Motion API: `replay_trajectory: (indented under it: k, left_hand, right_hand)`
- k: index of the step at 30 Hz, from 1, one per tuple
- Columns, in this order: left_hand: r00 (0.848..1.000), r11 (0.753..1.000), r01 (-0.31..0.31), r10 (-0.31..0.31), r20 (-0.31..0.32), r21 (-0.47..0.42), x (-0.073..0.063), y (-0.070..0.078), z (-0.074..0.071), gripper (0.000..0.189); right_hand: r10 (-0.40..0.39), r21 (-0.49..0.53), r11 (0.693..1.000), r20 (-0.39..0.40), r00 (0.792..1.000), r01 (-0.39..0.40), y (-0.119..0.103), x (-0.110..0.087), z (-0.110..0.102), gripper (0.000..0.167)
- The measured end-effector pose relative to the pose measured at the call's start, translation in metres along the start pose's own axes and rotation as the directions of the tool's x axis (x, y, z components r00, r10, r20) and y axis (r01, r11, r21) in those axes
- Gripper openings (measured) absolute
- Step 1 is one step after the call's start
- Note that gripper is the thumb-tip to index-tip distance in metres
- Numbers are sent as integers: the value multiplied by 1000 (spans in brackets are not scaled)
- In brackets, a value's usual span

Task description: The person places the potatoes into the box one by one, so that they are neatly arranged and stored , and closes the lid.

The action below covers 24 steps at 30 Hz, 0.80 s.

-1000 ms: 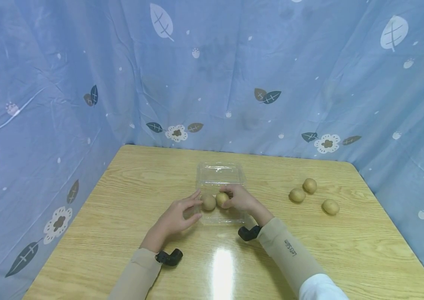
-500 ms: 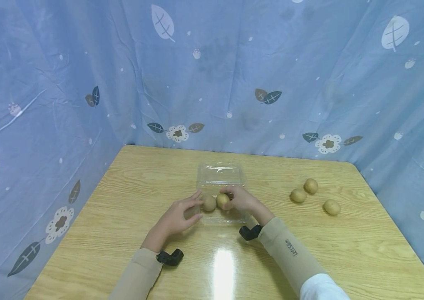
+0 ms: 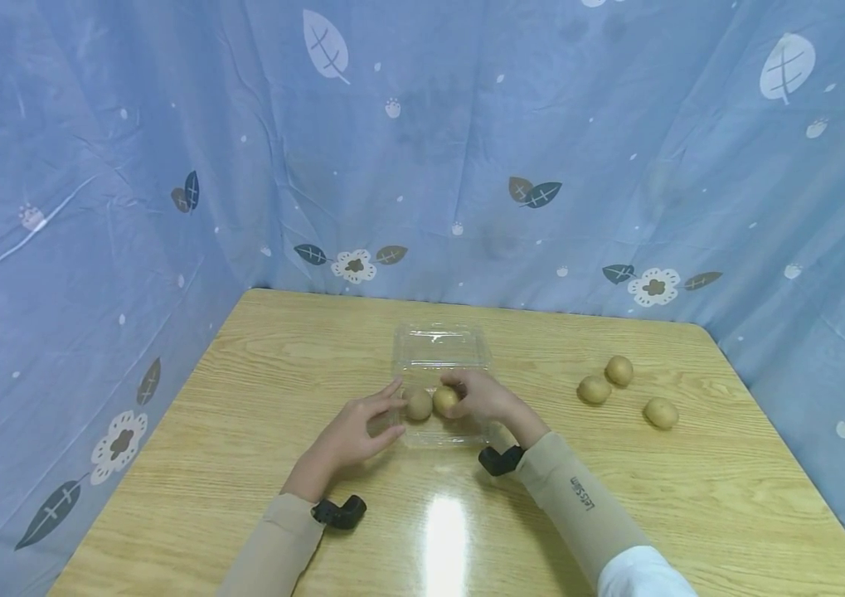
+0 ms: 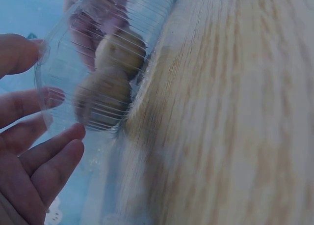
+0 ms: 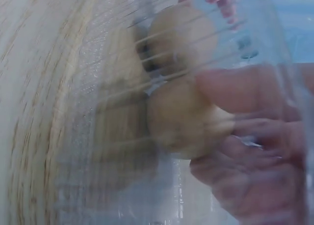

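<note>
A clear plastic clamshell container (image 3: 437, 352) lies at mid-table, its lid folded back away from me. Inside its near half, one potato (image 3: 417, 405) sits by the left wall. My right hand (image 3: 483, 395) reaches in over the right wall and grips a second potato (image 5: 184, 122) between thumb and fingers, right beside the first. At the left corner, my left hand (image 3: 353, 427) holds the container's rim, with thumb and fingertips (image 4: 53, 97) on the thin edge. Through the ribbed wall in the left wrist view, both potatoes show side by side.
Three more potatoes lie on the right of the wooden table (image 3: 258, 365): one at the back (image 3: 619, 371), another potato (image 3: 594, 390) close to it, and a third potato (image 3: 662, 412) nearer me. A blue leaf-print curtain (image 3: 429, 166) borders the table's back and sides.
The right hand and its potato shift very slightly to the right. The left hand stays at the container's rim, and the other potatoes keep their places.
</note>
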<state>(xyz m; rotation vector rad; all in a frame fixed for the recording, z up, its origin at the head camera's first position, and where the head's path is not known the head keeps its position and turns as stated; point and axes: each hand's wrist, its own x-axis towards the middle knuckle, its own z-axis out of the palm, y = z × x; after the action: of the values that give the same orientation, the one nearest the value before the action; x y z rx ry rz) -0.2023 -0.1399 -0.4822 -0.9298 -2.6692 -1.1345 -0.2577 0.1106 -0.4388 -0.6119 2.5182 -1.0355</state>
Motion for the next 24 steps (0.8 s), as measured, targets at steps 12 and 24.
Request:
replay_trajectory:
  k: [12, 24]
  left_hand:
    - [1000, 1000, -1, 1, -2, 19, 0, 1, 0, 42]
    - [1000, 999, 26, -26, 8, 33, 0, 2, 0, 43]
  right_hand:
    - [-32, 130, 991, -57, 998, 39, 6, -9, -11, 59]
    - [-77, 237, 966, -124, 989, 105, 12, -23, -25, 55]
